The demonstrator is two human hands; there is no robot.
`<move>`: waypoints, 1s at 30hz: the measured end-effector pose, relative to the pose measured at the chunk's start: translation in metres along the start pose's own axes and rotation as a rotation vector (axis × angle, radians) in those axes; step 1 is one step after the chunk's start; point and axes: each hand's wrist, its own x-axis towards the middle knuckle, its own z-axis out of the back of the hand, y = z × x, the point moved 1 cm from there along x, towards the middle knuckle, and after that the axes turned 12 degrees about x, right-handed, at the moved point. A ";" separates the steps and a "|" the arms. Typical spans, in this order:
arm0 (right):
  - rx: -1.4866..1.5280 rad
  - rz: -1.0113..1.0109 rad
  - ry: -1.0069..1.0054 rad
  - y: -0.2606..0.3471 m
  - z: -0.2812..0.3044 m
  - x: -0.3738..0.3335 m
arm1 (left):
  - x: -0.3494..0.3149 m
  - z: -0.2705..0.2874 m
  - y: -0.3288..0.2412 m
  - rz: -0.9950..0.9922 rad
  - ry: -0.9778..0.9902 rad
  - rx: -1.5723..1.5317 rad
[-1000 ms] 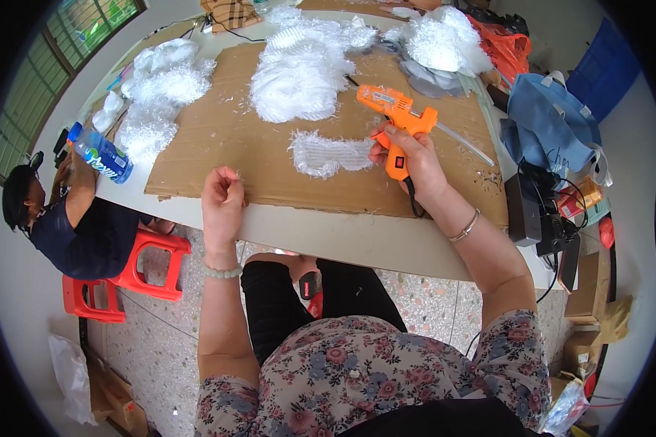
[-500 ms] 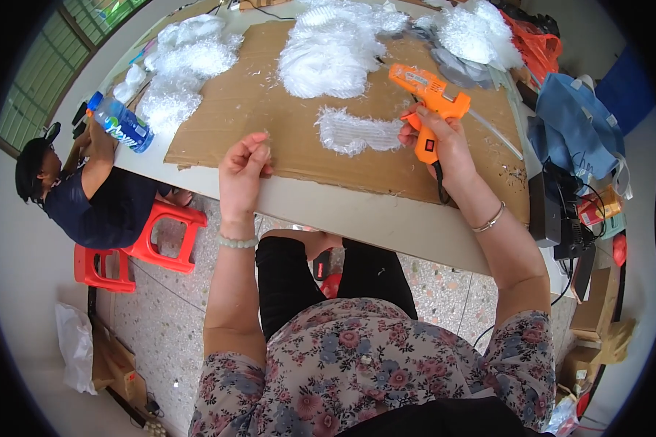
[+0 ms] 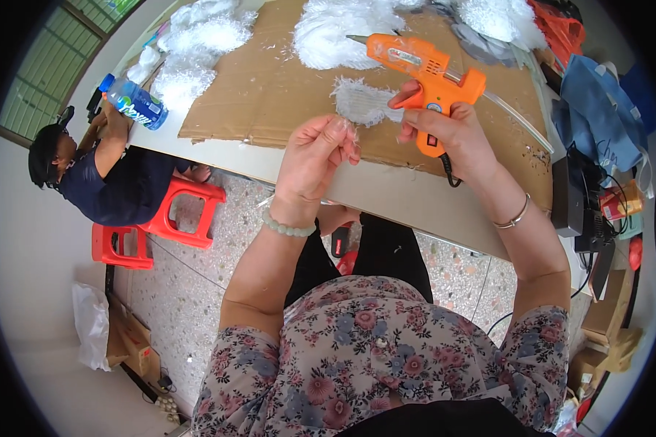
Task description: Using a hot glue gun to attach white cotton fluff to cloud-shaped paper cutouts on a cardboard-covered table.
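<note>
Orange hot-glue gun (image 3: 444,91), one, at one o'clock from the middle of the view; grasped about its handle by the right hand (image 3: 455,138), nozzle towards ten o'clock, translucent glue stick (image 3: 519,118) jutting from its rear towards four; left hand (image 3: 315,154), at twelve o'clock, thumb and fingertips pinched together, anything between them too small to tell; fringed white strip (image 3: 364,101), between twelve and one, lying on brown cardboard (image 3: 251,84); white fluffy heap (image 3: 335,33), at twelve, beyond the strip; blue-labelled bottle (image 3: 142,105), at ten.
</note>
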 end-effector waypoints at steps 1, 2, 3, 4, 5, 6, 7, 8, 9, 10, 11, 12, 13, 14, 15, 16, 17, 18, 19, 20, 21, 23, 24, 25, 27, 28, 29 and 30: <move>-0.027 0.034 0.046 -0.001 -0.004 -0.002 | 0.001 -0.004 0.002 0.008 0.009 0.002; -0.055 0.069 0.092 -0.002 -0.006 -0.003 | 0.001 -0.008 0.005 0.013 0.020 -0.013; -0.129 0.092 0.141 -0.003 -0.005 -0.003 | 0.002 -0.011 0.006 0.018 0.030 -0.028; -0.127 0.097 0.126 -0.004 -0.005 -0.005 | 0.002 -0.015 0.008 0.028 0.042 -0.028; -0.162 0.110 0.144 -0.005 -0.007 -0.006 | 0.003 -0.019 0.009 0.039 0.024 -0.014; -0.197 0.123 0.163 -0.006 -0.008 -0.008 | 0.004 -0.022 0.010 0.049 0.006 0.001; -0.280 0.073 0.143 -0.003 -0.010 -0.009 | 0.004 -0.025 0.008 0.056 0.014 0.001; -0.279 0.075 0.133 -0.003 -0.009 -0.009 | 0.005 -0.028 0.006 0.076 -0.062 0.079; -0.256 0.111 0.128 -0.003 -0.008 -0.008 | 0.006 -0.029 0.005 0.095 -0.138 0.156; -0.235 0.147 0.124 -0.002 -0.007 -0.007 | 0.007 -0.029 0.007 0.097 -0.132 0.154; -0.238 0.147 0.119 0.002 -0.004 -0.005 | 0.009 -0.026 0.008 -0.054 -0.177 0.360; -0.241 0.155 0.113 0.007 -0.002 -0.003 | 0.010 -0.025 0.008 -0.209 -0.221 0.563; -0.244 0.162 0.105 0.011 0.003 0.000 | 0.011 -0.025 0.006 -0.207 -0.215 0.559; -0.247 0.161 0.099 0.015 0.008 0.002 | 0.012 -0.026 0.002 -0.211 -0.173 0.765; -0.280 0.165 0.085 0.019 0.014 0.004 | 0.013 -0.027 -0.001 -0.216 -0.128 0.970; -0.312 0.168 0.071 0.023 0.017 0.005 | 0.016 -0.026 -0.002 -0.215 -0.123 0.967; -0.359 0.148 0.058 0.029 0.020 0.005 | 0.020 -0.025 -0.004 -0.422 -0.080 1.167; -0.362 0.147 0.052 0.034 0.023 0.004 | 0.024 -0.025 -0.006 -0.637 -0.033 1.359; -0.403 0.124 0.045 0.038 0.028 0.004 | 0.027 -0.023 -0.008 -0.637 -0.029 1.355; -0.445 0.101 0.038 0.041 0.032 0.002 | 0.031 -0.022 -0.011 -0.628 -0.011 1.377; -0.468 0.076 0.020 0.043 0.038 0.000 | 0.035 -0.020 -0.012 -0.620 0.008 1.397; -0.489 0.035 -0.008 0.048 0.042 -0.009 | 0.042 -0.012 -0.012 -0.616 0.005 1.401; -0.500 -0.004 -0.037 0.050 0.044 -0.015 | 0.046 -0.009 -0.012 -0.608 0.008 1.413; -0.506 -0.006 -0.034 0.051 0.047 -0.020 | 0.051 -0.009 -0.010 -0.609 0.002 1.410; -0.522 -0.040 -0.059 0.050 0.055 -0.029 | 0.059 -0.007 -0.008 -0.579 0.007 1.401; -0.527 -0.040 -0.062 0.049 0.059 -0.033 | 0.063 -0.008 -0.008 -0.582 0.008 1.395; -0.553 -0.072 -0.066 0.047 0.064 -0.036 | 0.068 -0.009 -0.008 -0.592 0.054 1.411; -0.577 -0.104 -0.070 0.046 0.067 -0.038 | 0.071 -0.010 -0.007 -0.602 0.101 1.428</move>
